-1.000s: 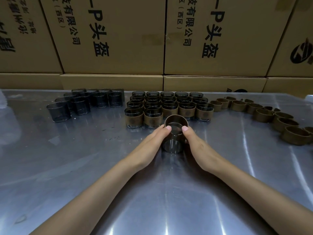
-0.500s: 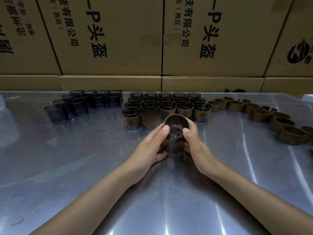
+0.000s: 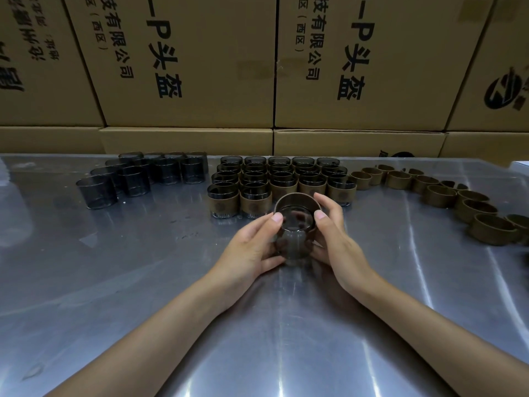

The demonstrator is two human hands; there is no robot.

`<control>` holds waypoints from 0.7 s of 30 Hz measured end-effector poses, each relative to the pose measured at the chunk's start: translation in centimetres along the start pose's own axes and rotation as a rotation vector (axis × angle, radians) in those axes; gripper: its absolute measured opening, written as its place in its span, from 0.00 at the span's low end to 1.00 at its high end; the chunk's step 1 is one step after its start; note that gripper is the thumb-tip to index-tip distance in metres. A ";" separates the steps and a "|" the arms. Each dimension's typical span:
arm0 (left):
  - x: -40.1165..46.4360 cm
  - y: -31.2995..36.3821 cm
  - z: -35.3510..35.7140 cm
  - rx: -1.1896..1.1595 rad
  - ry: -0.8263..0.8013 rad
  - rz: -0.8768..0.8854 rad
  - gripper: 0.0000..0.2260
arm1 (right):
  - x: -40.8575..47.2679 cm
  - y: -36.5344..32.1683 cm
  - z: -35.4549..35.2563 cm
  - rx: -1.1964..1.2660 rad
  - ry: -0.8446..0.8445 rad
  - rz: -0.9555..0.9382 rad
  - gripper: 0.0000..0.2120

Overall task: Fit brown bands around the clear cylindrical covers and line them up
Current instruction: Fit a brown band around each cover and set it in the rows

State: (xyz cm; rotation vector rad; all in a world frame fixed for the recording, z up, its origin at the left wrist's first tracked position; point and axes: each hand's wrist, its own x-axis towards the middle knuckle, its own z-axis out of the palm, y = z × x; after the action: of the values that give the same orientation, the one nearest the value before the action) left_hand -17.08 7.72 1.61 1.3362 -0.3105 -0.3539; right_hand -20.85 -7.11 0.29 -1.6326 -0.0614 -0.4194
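Stacked cardboard boxes (image 3: pixel 186 61) printed with black characters wall off the far edge of a shiny steel worktop (image 3: pixel 114 282). At its middle the left hand (image 3: pixel 252 247) and the right hand (image 3: pixel 333 239) curl round one clear cover (image 3: pixel 293 242), fingers wrapped on opposite sides with a fingertip of each up near its top edge. A brown band (image 3: pixel 297 200) sits at that top, only partly on — the two-sided hold looks meant to keep the cover steady while the band is worked down evenly.

Just beyond, touching rows of banded covers (image 3: pixel 280 181) stand in a tidy block; the front row has a gap right behind the held cover, probably its slot. To the left, well apart, bare covers (image 3: pixel 137 176) wait in a loose cluster. To the right, empty bands (image 3: pixel 446 193) trail off in a curve — stock on either side, finished work between, so each hand reaches its own supply.
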 end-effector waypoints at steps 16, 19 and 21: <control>-0.5 0.8 0.7 -0.026 0.049 -0.004 0.13 | 0.0 -0.3 0.1 0.059 0.050 0.002 0.11; -0.6 1.0 0.9 -0.018 0.051 0.013 0.13 | -0.1 -0.4 0.2 0.002 0.067 0.007 0.12; -0.8 1.1 1.0 -0.013 0.040 0.012 0.13 | -0.1 -0.4 0.3 -0.013 0.066 0.020 0.13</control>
State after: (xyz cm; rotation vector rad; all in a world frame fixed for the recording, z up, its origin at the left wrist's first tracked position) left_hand -18.13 7.40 2.88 1.3265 -0.2823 -0.3178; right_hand -20.96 -6.79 0.63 -1.6297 0.0067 -0.4589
